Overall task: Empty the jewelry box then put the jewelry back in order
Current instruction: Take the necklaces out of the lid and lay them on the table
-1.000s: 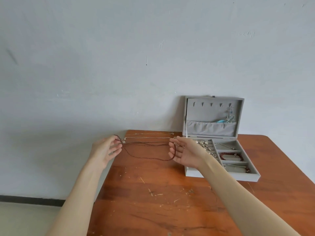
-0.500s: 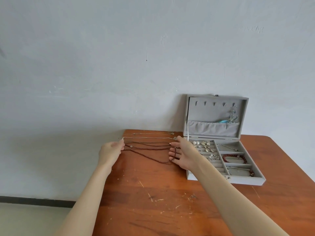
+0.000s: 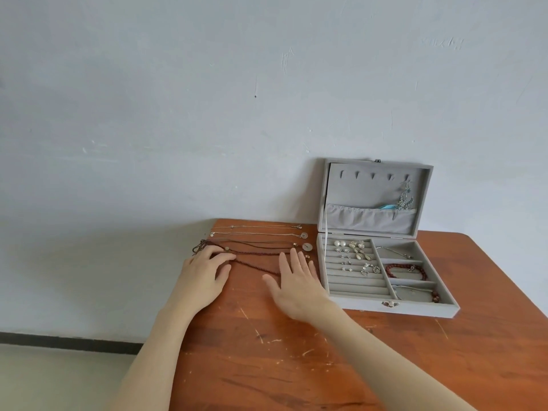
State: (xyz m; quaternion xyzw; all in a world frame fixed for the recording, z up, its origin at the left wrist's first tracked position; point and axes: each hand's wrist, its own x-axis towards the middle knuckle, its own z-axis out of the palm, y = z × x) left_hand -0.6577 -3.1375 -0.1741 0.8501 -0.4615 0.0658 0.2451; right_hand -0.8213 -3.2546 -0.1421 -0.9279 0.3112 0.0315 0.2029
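A grey jewelry box stands open at the table's far right, its lid upright against the wall. Earrings fill its ring rows, and a red bead bracelet lies in a side compartment. A blue and silver hairpin sticks out of the lid pocket. Left of the box, several necklaces lie in rows: two silver chains at the back, dark cords nearer. The dark red beaded necklace lies nearest, between my hands. My left hand rests flat on its left end. My right hand lies flat over its right end.
The brown wooden table is scratched and stands against a pale wall. Its left edge runs just beside my left hand, with the floor below. The cord ends hang slightly past that edge.
My hands lowered the dark red beaded necklace, held stretched in the air, onto the table in front of the other necklaces. Both hands went from holding it to lying flat.
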